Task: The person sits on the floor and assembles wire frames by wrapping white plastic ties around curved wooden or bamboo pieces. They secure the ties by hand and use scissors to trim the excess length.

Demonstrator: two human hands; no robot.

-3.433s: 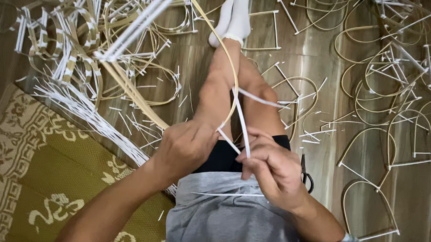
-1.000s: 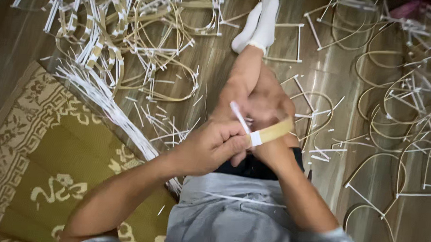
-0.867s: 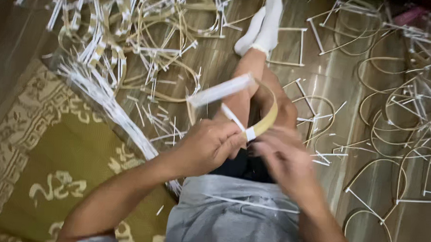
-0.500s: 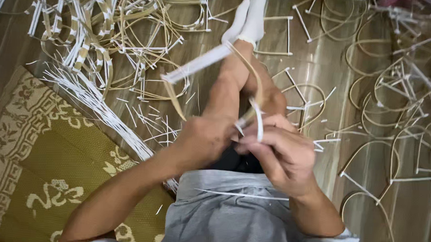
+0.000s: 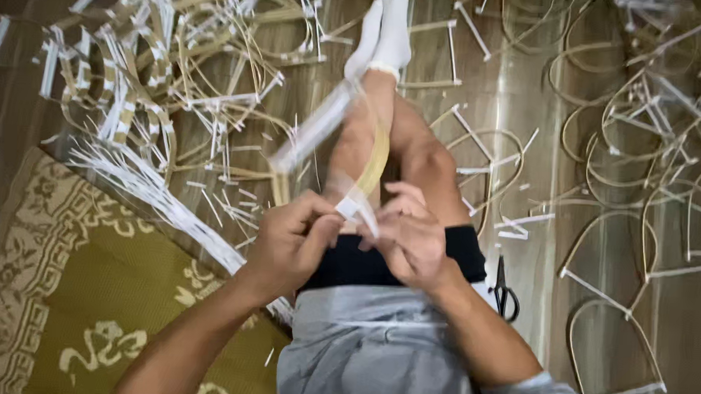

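Curved tan bamboo strip (image 5: 377,155), white-taped at one end; held above knees.

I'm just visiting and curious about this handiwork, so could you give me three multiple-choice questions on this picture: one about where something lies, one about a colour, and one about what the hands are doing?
1. Where do the black scissors lie?
A. On the yellow mat
B. On the wooden floor by the person's right thigh
C. In the left hand

2. What colour is the sock on the outstretched foot?
A. White
B. Black
C. Green

3. What is the state of the two hands?
A. Both resting flat on the floor
B. Both pinching a bent bamboo strip with a white strip at the join
C. One holding scissors, one free

Answers:
1. B: the scissors rest on bare floorboards beside the right leg.
2. A: the sock is plainly white.
3. B: the left hand and right hand meet on the bamboo strip where the white strip wraps it.
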